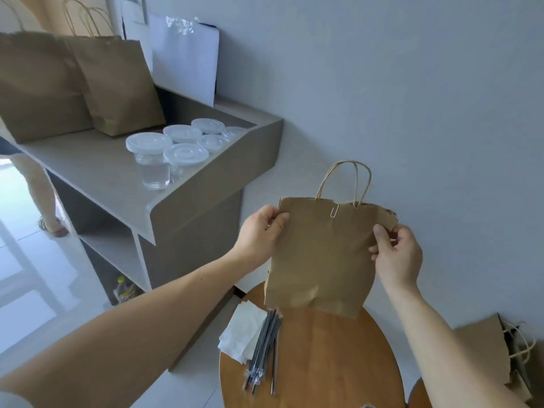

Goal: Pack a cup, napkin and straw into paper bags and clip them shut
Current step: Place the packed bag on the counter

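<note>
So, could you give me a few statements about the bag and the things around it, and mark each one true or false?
1. The left hand and the right hand both hold the paper bag by its upper sides. True.
2. A paper clip sits on the bag's top edge. True.
3. The straws lie on the grey shelf. False: they lie on the round wooden table, next to the napkins.
4. The cups on the shelf have no lids. False: each cup in view has a clear lid.
</note>
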A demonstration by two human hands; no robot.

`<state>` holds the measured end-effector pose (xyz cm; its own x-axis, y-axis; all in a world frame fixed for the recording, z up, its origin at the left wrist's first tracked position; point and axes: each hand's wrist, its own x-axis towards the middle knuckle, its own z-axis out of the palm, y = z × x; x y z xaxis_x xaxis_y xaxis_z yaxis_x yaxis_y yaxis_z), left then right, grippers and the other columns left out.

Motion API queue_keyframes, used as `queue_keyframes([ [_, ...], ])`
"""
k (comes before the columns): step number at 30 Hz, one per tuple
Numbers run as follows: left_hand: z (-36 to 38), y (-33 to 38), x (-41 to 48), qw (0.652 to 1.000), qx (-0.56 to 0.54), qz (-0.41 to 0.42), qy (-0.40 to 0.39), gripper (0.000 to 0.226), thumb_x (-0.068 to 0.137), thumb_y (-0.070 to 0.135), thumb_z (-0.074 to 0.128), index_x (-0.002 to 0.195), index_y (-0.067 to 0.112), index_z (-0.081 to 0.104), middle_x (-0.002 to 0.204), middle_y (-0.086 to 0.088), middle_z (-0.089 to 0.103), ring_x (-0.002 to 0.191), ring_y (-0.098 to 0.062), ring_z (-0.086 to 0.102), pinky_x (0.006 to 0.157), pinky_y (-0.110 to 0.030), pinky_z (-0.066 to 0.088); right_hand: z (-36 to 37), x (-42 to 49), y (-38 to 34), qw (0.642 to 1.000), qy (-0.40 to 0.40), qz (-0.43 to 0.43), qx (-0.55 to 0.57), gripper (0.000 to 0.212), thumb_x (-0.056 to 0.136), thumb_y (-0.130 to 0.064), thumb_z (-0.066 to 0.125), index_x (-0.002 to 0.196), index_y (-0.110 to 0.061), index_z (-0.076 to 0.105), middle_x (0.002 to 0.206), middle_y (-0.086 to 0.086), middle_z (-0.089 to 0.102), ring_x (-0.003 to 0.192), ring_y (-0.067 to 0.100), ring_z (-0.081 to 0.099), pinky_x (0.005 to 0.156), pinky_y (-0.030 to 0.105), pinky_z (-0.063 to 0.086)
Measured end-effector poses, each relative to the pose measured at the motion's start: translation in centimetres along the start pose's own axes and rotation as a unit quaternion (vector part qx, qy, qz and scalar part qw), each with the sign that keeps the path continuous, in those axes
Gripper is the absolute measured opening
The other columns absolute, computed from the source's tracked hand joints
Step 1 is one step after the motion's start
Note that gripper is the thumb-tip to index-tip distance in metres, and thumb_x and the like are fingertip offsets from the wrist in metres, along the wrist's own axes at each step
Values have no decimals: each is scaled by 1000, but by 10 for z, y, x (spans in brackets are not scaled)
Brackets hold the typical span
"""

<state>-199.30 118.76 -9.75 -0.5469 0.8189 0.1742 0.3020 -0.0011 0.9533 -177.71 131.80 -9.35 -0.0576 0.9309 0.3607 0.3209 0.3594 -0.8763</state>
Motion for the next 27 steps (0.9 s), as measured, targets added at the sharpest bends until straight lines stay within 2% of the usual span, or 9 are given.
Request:
queue_keyframes([
  [4, -55, 33, -2, 996, -43, 45, 69, 23, 100, 36, 53, 88, 17, 59, 75, 4, 58, 60, -4, 48, 53, -14, 40, 28, -1, -65, 998, 18, -53, 11, 18, 96, -33, 60, 100, -15, 60, 68, 5, 63, 54, 5, 59, 61, 27, 46],
  [6, -84, 46, -3, 991, -48, 66, 103, 22, 100, 35, 53, 84, 20, 59, 69, 12, 56, 55, 1, 45, 50, -11, 38, 44, -4, -96, 997, 21, -68, 35, 20, 96, -34, 61, 100, -15, 61, 69, 4, 62, 57, 11, 59, 61, 29, 46],
  [9, -128, 65, -5, 983, -44, 97, 148, 29, 101, 35, 52, 74, 24, 52, 55, 21, 48, 50, 2, 41, 48, -11, 35, 70, -9, -141, 993, 8, -102, 60, 15, 95, -32, 62, 96, -17, 61, 73, 4, 62, 68, 25, 60, 70, 37, 49],
  [11, -158, 75, -6, 977, -41, 112, 179, 28, 101, 37, 51, 79, 20, 55, 59, 20, 49, 54, 2, 42, 50, -12, 36, 90, -12, -172, 990, -4, -118, 81, 12, 94, -31, 63, 95, -19, 62, 78, 0, 63, 72, 23, 59, 73, 37, 49],
  [13, -187, 86, -5, 965, -40, 129, 224, 25, 101, 36, 52, 83, 20, 57, 64, 17, 49, 61, 1, 43, 55, -14, 39, 109, -13, -204, 985, -11, -136, 104, 9, 93, -30, 64, 95, -21, 62, 80, -10, 62, 73, 12, 59, 74, 33, 48],
  [15, -218, 98, -1, 951, -32, 149, 269, 25, 101, 35, 52, 79, 22, 55, 64, 15, 48, 61, 0, 42, 54, -15, 38, 131, -11, -235, 979, -24, -158, 125, 7, 92, -28, 65, 93, -21, 63, 80, -17, 61, 71, 0, 57, 74, 28, 45],
  [20, -293, 120, 17, 917, 22, 189, 351, 25, 101, 33, 51, 78, 25, 53, 68, 12, 49, 57, 2, 43, 56, -15, 37, 192, -3, -304, 962, -75, -195, 176, 6, 91, -28, 64, 88, -23, 62, 79, -17, 60, 71, 1, 56, 73, 26, 45],
  [24, -341, 116, 39, 888, 71, 197, 410, 27, 101, 33, 51, 76, 23, 50, 66, 12, 46, 56, 6, 44, 56, -7, 36, 250, 7, -338, 947, -119, -214, 206, 9, 91, -26, 64, 84, -23, 61, 76, -16, 59, 69, 0, 55, 70, 25, 45],
  [27, -377, 106, 58, 876, 90, 184, 437, 28, 100, 38, 50, 74, 27, 48, 66, 15, 47, 57, 3, 42, 56, -15, 37, 296, 13, -358, 937, -154, -225, 220, 20, 91, -25, 64, 73, -31, 56, 74, -18, 59, 63, -10, 55, 64, 17, 42],
])
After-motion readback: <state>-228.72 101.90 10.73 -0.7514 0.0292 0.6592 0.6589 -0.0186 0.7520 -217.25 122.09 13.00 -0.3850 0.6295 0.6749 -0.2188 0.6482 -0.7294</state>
